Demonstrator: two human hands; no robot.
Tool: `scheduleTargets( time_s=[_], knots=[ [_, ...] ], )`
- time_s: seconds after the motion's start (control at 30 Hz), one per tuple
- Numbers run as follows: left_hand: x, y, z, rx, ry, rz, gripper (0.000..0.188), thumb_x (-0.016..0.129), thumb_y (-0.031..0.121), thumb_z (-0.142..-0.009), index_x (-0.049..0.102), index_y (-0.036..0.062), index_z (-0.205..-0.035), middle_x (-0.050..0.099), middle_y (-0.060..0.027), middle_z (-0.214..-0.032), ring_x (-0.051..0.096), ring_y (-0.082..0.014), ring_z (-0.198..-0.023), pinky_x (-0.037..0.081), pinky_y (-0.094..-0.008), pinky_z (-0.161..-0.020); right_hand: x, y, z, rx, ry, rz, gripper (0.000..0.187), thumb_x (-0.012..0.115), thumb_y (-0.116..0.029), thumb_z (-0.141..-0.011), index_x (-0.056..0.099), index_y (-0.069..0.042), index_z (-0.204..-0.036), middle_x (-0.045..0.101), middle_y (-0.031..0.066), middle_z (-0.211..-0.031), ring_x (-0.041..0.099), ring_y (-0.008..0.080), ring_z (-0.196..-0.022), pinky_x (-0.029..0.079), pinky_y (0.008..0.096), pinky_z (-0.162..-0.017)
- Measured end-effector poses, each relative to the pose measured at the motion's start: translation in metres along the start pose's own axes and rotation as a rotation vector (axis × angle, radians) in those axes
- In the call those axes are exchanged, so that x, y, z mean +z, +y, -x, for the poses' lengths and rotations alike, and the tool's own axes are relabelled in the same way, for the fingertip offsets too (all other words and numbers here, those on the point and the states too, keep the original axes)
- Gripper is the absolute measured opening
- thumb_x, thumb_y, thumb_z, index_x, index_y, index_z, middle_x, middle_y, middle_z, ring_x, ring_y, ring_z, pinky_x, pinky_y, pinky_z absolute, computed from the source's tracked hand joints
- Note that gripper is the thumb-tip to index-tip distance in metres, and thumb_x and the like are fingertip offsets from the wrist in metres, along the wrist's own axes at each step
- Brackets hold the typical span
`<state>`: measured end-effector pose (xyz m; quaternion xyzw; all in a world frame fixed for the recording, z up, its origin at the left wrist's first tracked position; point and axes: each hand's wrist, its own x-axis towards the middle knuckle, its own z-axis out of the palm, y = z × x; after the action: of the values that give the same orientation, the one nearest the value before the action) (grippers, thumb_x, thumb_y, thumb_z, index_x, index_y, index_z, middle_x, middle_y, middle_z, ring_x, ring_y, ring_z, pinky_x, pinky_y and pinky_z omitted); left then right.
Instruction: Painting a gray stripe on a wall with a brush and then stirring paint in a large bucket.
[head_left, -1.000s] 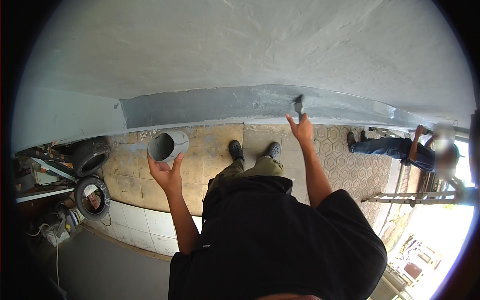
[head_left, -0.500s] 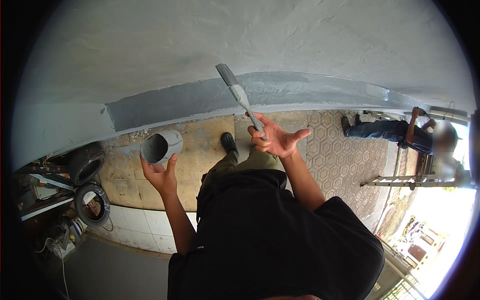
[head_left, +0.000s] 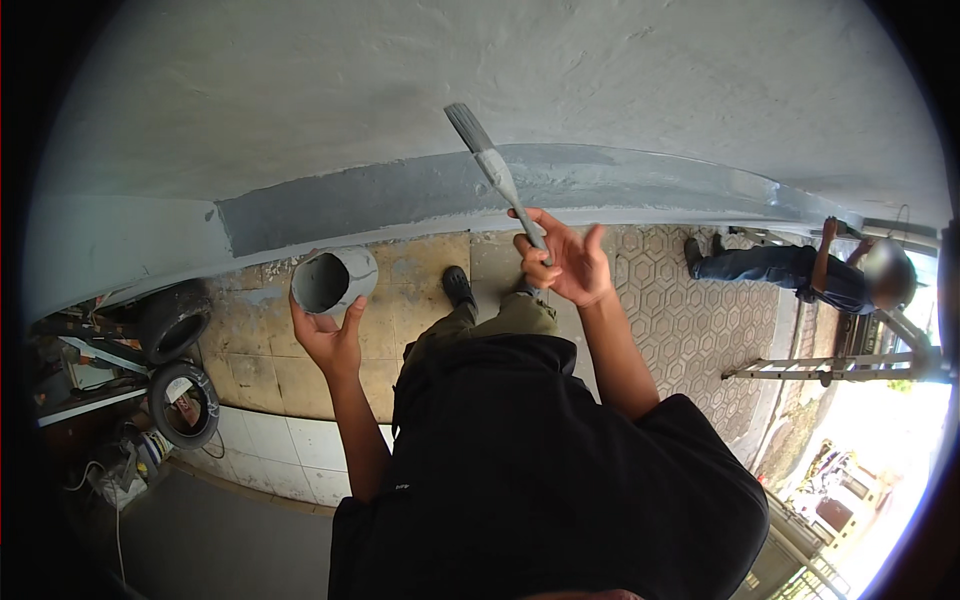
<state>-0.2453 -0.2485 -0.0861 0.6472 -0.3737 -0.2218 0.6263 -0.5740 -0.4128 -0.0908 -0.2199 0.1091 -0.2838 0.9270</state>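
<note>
In my right hand (head_left: pixel 570 262) is a paintbrush (head_left: pixel 496 172), gripped by its grey-smeared handle between thumb-side fingers, with the thumb itself sticking out. Its bristles point up and to the left, in front of the pale grey wall (head_left: pixel 330 90). My left hand (head_left: pixel 328 338) is wrapped round the lower side of a paint cup (head_left: pixel 362 270) whose mouth faces me. Grey paint coats the inside of the cup. Behind the brush runs a darker grey painted band (head_left: pixel 370 195) along the foot of the wall.
Two tyres, one standing (head_left: pixel 184 406) and one darker (head_left: pixel 174 322), are at the left beside cluttered shelves. Another person (head_left: pixel 800 268) works at the wall on the far right, near a ladder (head_left: pixel 790 370). Yellowish tiles (head_left: pixel 290 375) and hexagonal pavers (head_left: pixel 670 300) cover the floor.
My right hand has moved up and to the right with the paintbrush. The cup in my left hand has shifted slightly right and up.
</note>
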Motion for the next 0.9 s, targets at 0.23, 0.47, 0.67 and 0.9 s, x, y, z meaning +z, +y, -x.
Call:
scheduleTargets(
  time_s=[0.23,0.47,0.67,0.9],
  knots=[
    [0.012,0.016,-0.001,0.008,-0.008,0.064,0.076,0.089,0.002,-0.079,0.049,-0.0013,-0.144,0.057,-0.0153,-0.143,0.053,-0.0269,-0.135,0.037,-0.0396,-0.117,-0.175,-0.012,0.052,-0.116,0.94,1.599,0.03,0.051,-0.032,-0.111,0.06,-0.005,-0.121,0.064,0.0119,-0.071,0.06,0.0232,-0.06,0.044,0.0385,-0.056],
    [0.008,0.014,0.0,0.01,0.003,0.03,0.079,0.09,0.003,-0.078,0.048,-0.0017,-0.146,0.055,-0.0164,-0.147,0.053,-0.0273,-0.136,0.038,-0.0398,-0.118,-0.234,-0.039,0.097,-0.3,1.194,1.784,0.031,0.055,-0.032,-0.108,0.061,-0.002,-0.105,0.068,0.0243,-0.08,0.064,0.0505,-0.077,0.049,0.0518,-0.066],
    [0.019,0.019,-0.004,0.028,-0.019,0.075,0.077,0.089,0.002,-0.079,0.049,-0.001,-0.144,0.057,-0.0146,-0.143,0.054,-0.0268,-0.135,0.037,-0.0397,-0.118,-0.273,-0.036,0.096,0.002,1.118,1.635,0.041,0.062,-0.035,-0.104,0.063,0.001,-0.083,0.063,0.0192,-0.071,0.059,0.0387,-0.067,0.047,0.0476,-0.066],
    [0.008,0.014,0.002,-0.004,0.02,0.065,0.077,0.089,0.001,-0.079,0.048,-0.0011,-0.145,0.057,-0.015,-0.143,0.054,-0.0268,-0.135,0.037,-0.0401,-0.118,-0.221,-0.028,0.092,-0.019,1.227,1.796,0.051,0.073,-0.032,-0.097,0.054,-0.003,-0.134,0.068,0.0138,-0.076,0.066,0.0306,-0.064,0.051,0.0441,-0.065]
  ],
)
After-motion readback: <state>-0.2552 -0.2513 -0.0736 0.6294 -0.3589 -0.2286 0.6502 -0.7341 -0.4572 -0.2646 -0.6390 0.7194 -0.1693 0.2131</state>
